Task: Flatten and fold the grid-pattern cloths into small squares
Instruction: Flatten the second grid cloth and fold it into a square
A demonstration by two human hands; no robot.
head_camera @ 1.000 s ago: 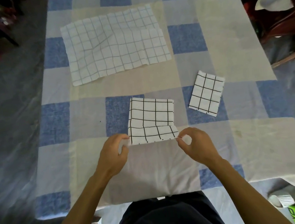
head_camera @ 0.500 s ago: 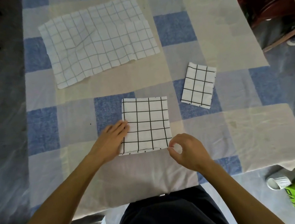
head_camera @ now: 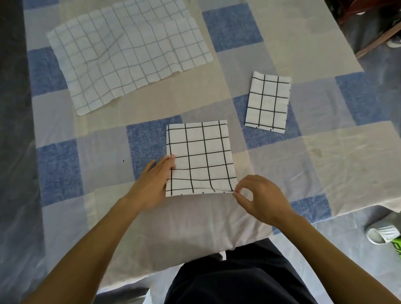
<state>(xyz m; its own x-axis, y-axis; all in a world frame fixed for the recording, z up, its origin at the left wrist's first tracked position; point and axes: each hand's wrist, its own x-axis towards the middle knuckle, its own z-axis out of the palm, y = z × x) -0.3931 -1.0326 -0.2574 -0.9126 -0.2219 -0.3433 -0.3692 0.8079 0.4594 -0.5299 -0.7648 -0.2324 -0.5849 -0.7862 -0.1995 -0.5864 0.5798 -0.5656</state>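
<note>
Off comes the pinch on one side: the left hand [head_camera: 151, 185] has let go of its corner since a second ago and now lies flat, fingers straight, pressing against the left edge of the black-grid cloth [head_camera: 201, 156]. The right hand [head_camera: 261, 200] hasn't budged from its corner. Thumb and forefinger pinch the near right tip, and a small ripple runs along that bottom edge. This cloth sits folded into a squarish panel in the middle of the checked sheet [head_camera: 334, 160], right in front of the person. Over to its right, a little further off and lying apart, is a finished folded square [head_camera: 266, 102], tilted slightly. Well beyond both, at the far left, the large pale-grid cloth [head_camera: 128, 49] lies spread out and wrinkled, untouched. Down on the floor at the right there's a white slipper [head_camera: 381, 234].
</note>
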